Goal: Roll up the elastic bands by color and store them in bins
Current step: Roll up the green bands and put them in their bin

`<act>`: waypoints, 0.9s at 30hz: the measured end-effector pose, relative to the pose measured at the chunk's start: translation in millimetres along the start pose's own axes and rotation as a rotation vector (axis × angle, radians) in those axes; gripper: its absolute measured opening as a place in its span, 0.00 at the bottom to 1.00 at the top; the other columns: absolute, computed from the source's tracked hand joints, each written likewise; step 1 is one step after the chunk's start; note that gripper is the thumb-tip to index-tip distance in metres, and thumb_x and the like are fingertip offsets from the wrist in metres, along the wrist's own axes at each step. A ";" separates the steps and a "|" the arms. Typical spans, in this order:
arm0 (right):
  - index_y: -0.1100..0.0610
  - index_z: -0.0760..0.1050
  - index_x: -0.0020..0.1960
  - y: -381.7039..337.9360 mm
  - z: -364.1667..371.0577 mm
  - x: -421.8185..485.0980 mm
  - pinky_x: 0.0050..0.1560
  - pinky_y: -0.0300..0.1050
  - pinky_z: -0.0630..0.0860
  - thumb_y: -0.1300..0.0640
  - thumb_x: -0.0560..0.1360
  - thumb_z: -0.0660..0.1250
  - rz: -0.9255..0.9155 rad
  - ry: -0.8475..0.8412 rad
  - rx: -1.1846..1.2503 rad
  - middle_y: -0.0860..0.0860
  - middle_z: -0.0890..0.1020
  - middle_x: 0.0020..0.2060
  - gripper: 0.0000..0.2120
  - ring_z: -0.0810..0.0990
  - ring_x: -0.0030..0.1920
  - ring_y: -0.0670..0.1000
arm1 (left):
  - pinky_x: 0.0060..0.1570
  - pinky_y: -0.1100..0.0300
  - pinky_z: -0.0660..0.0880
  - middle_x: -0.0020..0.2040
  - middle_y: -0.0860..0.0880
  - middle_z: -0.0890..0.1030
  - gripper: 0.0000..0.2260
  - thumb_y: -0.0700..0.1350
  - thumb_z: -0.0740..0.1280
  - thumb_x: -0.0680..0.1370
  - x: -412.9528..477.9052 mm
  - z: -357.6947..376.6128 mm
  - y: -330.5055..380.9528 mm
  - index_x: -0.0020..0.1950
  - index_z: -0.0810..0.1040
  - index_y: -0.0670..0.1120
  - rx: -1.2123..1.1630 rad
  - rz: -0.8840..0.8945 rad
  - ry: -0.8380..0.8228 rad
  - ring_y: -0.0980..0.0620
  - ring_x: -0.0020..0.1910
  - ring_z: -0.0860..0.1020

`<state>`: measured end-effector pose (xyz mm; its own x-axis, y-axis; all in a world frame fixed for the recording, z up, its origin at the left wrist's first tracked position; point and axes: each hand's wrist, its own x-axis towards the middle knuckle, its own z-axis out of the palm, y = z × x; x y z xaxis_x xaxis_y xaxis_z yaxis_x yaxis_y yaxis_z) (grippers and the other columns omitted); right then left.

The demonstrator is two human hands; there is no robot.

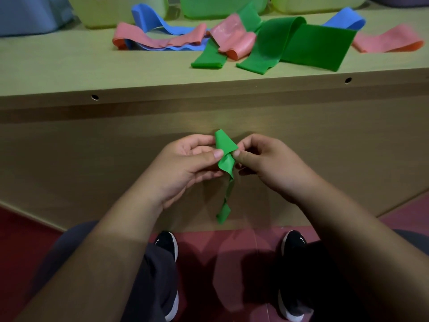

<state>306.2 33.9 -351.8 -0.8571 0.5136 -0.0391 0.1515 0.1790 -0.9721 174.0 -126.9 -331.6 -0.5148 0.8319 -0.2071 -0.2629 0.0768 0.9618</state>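
The thumb and fingertips [217, 154] of the left hand [183, 166] pinch the upper end of a green band [224, 147]. The right hand [269, 165] pinches the same end from the other side, thumb against curled fingers. Between them the end is bent over into a small cone. The rest of the band hangs down freely, twisted, in front of the table's front panel [92, 147].

I judge that the rolling of this band is only at its beginning: one turn is made and the tail is not wound. The next move calls for flattening the twisted tail and turning the end over itself evenly, because such thin rubber may slip and spring open.

On the table top [58, 66], well apart from the hands, lie more green bands [313, 46], pink bands [160, 39] and blue bands [157, 23], partly overlapping. Behind them stand three bins [220, 5], cut off by the upper edge. Below, the floor [27, 240] is dark red, and two black shoes [167, 245] show.
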 end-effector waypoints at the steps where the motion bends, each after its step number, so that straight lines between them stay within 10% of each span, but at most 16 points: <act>1: 0.58 0.79 0.49 0.7 -0.5 0.2 0.53 0.55 0.82 0.60 0.83 0.70 -0.006 -0.003 -0.019 0.57 0.84 0.42 0.04 0.81 0.43 0.51 | 0.60 0.50 0.81 0.57 0.39 0.87 0.22 0.41 0.73 0.76 0.1 -0.4 -0.5 0.70 0.77 0.40 0.007 -0.001 -0.007 0.43 0.54 0.86; 6: 0.53 0.82 0.47 6.0 -3.6 4.2 0.53 0.63 0.81 0.58 0.80 0.74 -0.091 0.072 -0.159 0.57 0.87 0.43 0.04 0.85 0.45 0.60 | 0.53 0.56 0.83 0.53 0.42 0.87 0.21 0.42 0.74 0.73 2.0 -0.6 -3.7 0.66 0.79 0.42 0.002 0.003 -0.049 0.47 0.49 0.85; 16: 0.53 0.85 0.43 3.1 -5.4 2.0 0.37 0.30 0.70 0.58 0.76 0.79 -0.132 0.195 -0.269 0.44 0.83 0.33 0.05 0.77 0.33 0.38 | 0.49 0.59 0.83 0.49 0.41 0.86 0.17 0.43 0.75 0.73 6.7 0.1 -10.1 0.60 0.82 0.39 0.042 -0.002 -0.082 0.50 0.45 0.85; 27: 0.51 0.80 0.48 1.6 -5.7 0.0 0.40 0.33 0.69 0.56 0.81 0.73 -0.254 0.202 -0.368 0.44 0.80 0.37 0.04 0.76 0.38 0.40 | 0.40 0.61 0.83 0.42 0.47 0.86 0.18 0.45 0.76 0.71 8.2 -0.1 -11.6 0.59 0.83 0.40 0.148 0.005 0.008 0.55 0.35 0.82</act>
<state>309.2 39.0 -352.0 -0.7822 0.5613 0.2702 0.1453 0.5861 -0.7971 172.8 -121.1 -344.5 -0.5220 0.8283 -0.2035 -0.1378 0.1536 0.9785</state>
